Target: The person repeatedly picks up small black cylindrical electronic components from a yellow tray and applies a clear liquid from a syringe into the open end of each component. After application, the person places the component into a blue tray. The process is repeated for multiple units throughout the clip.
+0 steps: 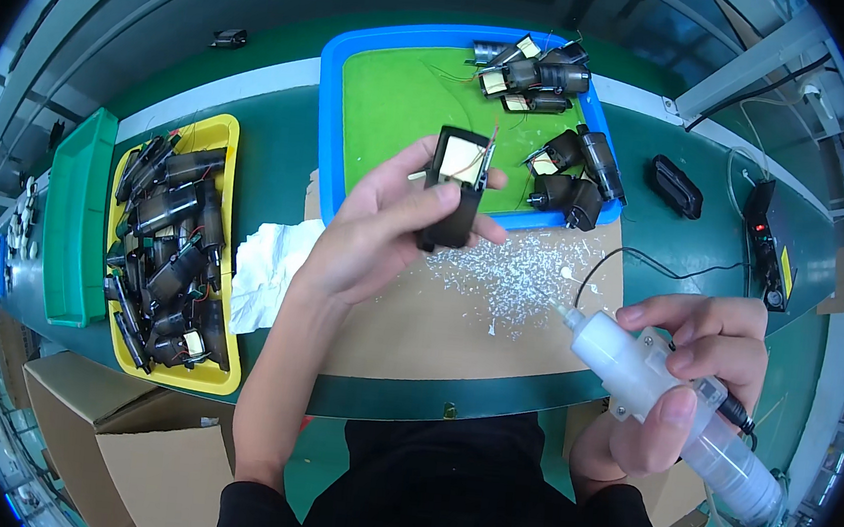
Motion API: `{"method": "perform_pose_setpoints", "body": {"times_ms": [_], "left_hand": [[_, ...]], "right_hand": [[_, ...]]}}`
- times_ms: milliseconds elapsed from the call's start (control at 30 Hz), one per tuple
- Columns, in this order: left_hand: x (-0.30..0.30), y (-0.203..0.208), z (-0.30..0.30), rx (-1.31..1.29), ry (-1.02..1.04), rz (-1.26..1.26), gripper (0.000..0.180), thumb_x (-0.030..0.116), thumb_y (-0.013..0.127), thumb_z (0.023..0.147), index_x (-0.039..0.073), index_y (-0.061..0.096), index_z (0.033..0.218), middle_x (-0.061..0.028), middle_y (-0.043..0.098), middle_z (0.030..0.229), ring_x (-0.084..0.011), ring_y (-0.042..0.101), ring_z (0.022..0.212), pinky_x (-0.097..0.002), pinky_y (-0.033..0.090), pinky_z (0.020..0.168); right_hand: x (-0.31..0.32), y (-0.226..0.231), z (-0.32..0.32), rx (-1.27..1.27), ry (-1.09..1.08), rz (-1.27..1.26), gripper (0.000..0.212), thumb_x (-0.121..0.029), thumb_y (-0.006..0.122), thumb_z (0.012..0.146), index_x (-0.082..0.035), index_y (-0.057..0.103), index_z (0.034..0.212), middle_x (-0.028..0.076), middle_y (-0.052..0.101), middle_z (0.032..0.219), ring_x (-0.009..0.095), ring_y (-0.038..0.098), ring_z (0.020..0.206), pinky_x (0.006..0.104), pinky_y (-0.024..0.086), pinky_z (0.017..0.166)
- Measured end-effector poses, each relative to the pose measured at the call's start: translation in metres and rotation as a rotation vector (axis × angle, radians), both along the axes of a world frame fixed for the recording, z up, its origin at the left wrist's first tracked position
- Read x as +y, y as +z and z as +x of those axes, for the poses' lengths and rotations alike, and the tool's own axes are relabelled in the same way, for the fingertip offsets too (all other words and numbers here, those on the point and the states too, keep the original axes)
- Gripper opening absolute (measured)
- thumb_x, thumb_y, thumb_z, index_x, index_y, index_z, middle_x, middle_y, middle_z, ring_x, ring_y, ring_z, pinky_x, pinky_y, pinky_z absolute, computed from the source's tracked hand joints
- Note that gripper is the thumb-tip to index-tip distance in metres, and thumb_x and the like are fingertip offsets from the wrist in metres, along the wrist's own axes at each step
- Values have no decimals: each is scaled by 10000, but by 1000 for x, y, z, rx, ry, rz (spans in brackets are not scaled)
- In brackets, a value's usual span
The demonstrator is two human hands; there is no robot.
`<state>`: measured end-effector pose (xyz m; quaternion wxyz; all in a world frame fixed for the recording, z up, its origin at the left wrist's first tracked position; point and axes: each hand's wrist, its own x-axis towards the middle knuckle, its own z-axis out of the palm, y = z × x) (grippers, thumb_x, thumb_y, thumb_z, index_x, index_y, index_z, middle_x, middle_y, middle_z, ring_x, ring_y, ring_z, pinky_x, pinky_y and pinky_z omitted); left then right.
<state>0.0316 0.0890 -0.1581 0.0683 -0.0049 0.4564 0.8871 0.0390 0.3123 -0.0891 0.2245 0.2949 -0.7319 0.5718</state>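
Note:
My left hand [385, 230] holds up a small black box-shaped part [456, 191] with a pale yellow face and thin wires, above the brown cardboard mat [437, 325]. My right hand [698, 373] grips a translucent white glue dispenser [661, 400] with a nozzle pointing up-left and a black cable running from its rear. The nozzle tip is apart from the black part, lower right of it.
A blue tray [330, 115] with green lining holds several black parts at its right side. A yellow tray [227, 136] at left is full of similar parts, beside a green bin [74, 223]. White crumpled cloth [266, 265], white glue flecks [512, 271], and a black power strip [765, 243] at right.

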Motion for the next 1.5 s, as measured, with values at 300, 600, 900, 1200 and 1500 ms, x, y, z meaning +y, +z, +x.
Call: {"method": "perform_pose_setpoints", "body": {"times_ms": [300, 600, 900, 1200, 1500], "left_hand": [[16, -11, 6, 64, -265, 309, 690, 391, 440, 982, 3, 176, 1488, -188, 554, 1110, -238, 569, 963, -386, 495, 811], [17, -19, 15, 178, -392, 277, 733, 284, 809, 718, -52, 416, 1238, -215, 617, 923, -278, 616, 842, -377, 479, 756], [17, -21, 15, 268, -377, 266, 688, 294, 848, 684, -92, 531, 1158, -189, 621, 921, -238, 609, 809, -342, 476, 706], [14, -19, 15, 312, -377, 232, 662, 252, 850, 695, -98, 541, 1165, -167, 626, 957, -221, 599, 809, -331, 473, 710], [15, -22, 12, 351, -405, 222, 652, 218, 847, 699, -88, 531, 1180, -163, 622, 974, -223, 599, 808, -339, 465, 721]], "right_hand": [[-2, 15, 5, -24, 78, 74, 314, -327, 584, 844, -50, 439, 818, 117, 373, 857, 247, 563, 642, 290, 430, 565], [-24, 2, 12, -64, 158, -92, 281, -284, 596, 864, -45, 450, 858, 116, 376, 868, 239, 576, 631, 268, 407, 544], [-20, -2, 14, -72, 187, -54, 281, -272, 611, 859, -44, 448, 868, 114, 372, 872, 232, 583, 614, 261, 414, 524], [-18, 3, 9, -50, 245, 54, 264, -256, 606, 849, -44, 450, 874, 112, 373, 872, 231, 595, 605, 257, 439, 526], [-7, 18, 5, -68, 327, 308, 227, -191, 610, 834, -45, 448, 898, 109, 379, 881, 237, 623, 654, 258, 486, 553]]}}
